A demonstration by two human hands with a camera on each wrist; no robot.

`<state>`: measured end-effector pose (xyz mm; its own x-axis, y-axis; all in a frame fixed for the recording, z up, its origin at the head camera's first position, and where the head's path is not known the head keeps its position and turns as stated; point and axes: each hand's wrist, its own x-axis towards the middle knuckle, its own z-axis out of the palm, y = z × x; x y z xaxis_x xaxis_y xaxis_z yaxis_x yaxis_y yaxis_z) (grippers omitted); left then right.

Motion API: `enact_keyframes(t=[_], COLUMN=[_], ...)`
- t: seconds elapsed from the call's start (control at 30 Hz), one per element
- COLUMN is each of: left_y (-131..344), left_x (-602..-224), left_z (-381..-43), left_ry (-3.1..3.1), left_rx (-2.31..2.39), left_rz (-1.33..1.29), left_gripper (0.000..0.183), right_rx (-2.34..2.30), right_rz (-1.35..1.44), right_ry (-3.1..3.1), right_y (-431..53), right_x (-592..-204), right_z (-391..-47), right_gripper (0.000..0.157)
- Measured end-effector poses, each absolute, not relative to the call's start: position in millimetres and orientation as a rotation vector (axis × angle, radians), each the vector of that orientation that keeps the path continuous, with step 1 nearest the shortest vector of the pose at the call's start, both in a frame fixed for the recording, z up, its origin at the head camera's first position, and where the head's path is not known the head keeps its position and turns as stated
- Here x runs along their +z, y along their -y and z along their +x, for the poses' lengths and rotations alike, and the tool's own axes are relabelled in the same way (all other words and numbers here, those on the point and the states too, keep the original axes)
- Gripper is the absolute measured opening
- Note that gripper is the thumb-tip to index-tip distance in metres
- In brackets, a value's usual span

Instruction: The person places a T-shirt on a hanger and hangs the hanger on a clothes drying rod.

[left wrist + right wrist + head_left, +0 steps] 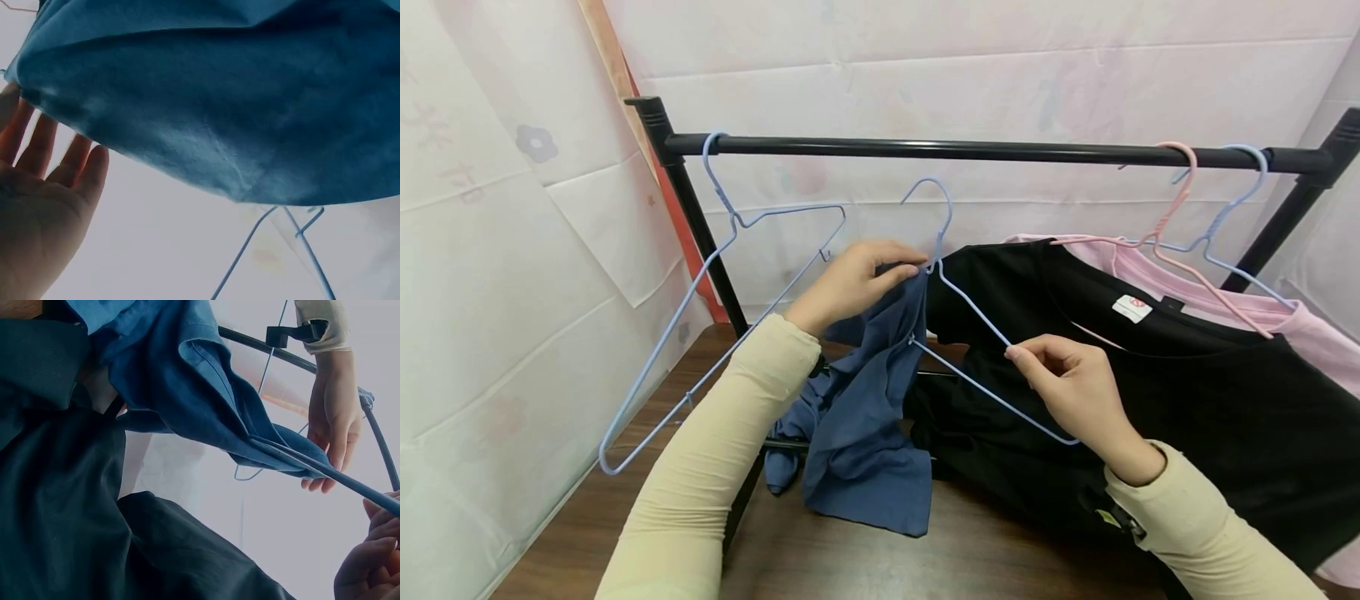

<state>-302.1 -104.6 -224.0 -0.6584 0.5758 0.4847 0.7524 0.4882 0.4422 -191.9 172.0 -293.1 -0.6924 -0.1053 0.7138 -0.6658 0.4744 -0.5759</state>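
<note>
My right hand [1063,379] pinches the sloping right arm of a light blue wire hanger [973,304]. The hanger's hook is off the rail, standing free in front of the backdrop. A dark blue garment [876,442] drapes over the hanger's left side, its lower part hanging down; folds hide what kind it is. Near the hanger's neck, my left hand [853,279] pinches the upper edge of this garment between thumb and fingers. From the left wrist, the cloth [206,112] spreads wide beside the hand, its fingers [40,147] behind the edge.
A black rail [880,148] crosses at the back. An empty light blue hanger [662,333] hangs on its left end. To the right hang a black T-shirt [1210,417] on a pink hanger [1168,217] and a pink top [1318,342]. Below is a brown wooden tabletop [850,567].
</note>
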Motion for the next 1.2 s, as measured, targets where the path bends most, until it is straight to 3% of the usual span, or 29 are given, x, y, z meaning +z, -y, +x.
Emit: enact_keyframes(t=[0.37,1.2], left_y=[102,104], left_x=[-231,-240], left_z=[-305,-309], left_ry=[2.389,2.273], left_rx=[-1.026,-1.011], left_rz=[-1.143,-1.181], left_gripper=[0.021,0.020], right_rx=[1.126,1.025], right_rz=[0.629,0.710], right_ry=[2.156,2.043], right_y=[-179,-180], right_x=[-291,-285], right_z=[-203,-207], right_gripper=[0.014,0.009])
